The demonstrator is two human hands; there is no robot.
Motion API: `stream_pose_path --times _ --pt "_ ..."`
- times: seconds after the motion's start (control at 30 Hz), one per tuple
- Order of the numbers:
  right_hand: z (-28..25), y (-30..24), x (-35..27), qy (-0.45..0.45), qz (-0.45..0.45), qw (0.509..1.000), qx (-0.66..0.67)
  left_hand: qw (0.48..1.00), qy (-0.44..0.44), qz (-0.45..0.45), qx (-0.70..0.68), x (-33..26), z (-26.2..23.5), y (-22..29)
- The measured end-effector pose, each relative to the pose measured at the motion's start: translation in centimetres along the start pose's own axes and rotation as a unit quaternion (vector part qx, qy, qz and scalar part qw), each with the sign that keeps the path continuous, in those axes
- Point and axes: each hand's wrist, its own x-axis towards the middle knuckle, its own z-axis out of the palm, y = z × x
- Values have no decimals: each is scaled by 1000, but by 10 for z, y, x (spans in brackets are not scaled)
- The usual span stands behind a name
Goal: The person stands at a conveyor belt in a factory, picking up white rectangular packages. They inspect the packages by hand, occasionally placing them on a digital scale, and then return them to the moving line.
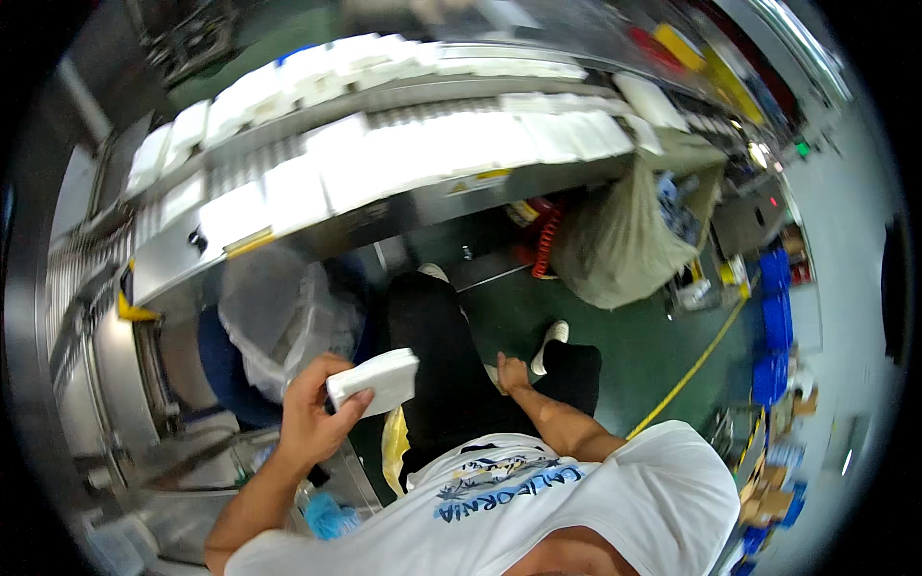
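Observation:
A stack of folded white tissues or thin pads [384, 377] is gripped in my left hand [315, 408], thumb across the near side and fingers behind. My left hand is raised over the area beside a clear-bagged bin [279, 307]. My right hand [513, 372] hangs low near my leg, its fingers curled. A pale sliver shows beside those fingers, too small to make out. Ahead runs a metal conveyor [384, 206] with rows of white folded stacks [423, 149] along its near lane. More white stacks [317, 72] line the far lane.
A large beige sack [615, 226] stands under the conveyor's right end, with a coiled red hose [545, 245] beside it. Blue bins [771, 317] and cardboard boxes [768, 499] line the right wall. A yellow floor line [687, 374] crosses the green floor. Metal machinery [125, 374] stands at left.

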Motion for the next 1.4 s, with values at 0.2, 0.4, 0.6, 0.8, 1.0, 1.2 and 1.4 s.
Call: stream_pose_path --times 0.2,0.4,0.6,0.8,1.0,1.2,1.4 --pt "-17 -34 -7 -7 49 999 -18 998 36 43 2 -7 -7 6" --pt "-32 -58 -1 -75 75 990 -93 992 81 91 9 0 -12 9" --pt "-25 -38 40 -191 -89 948 -240 987 76 137 19 -15 -15 4" --pt "5 -19 76 -238 -26 926 -292 989 52 133 33 -15 -17 6" --pt "-18 -79 83 -5 -123 992 -21 994 85 63 -2 -12 -12 0" --pt "-156 -256 29 -246 -169 780 550 971 130 -97 -177 -14 0 -4" --pt "-208 -274 -54 -558 -294 518 577 976 136 -109 -132 5 19 10"
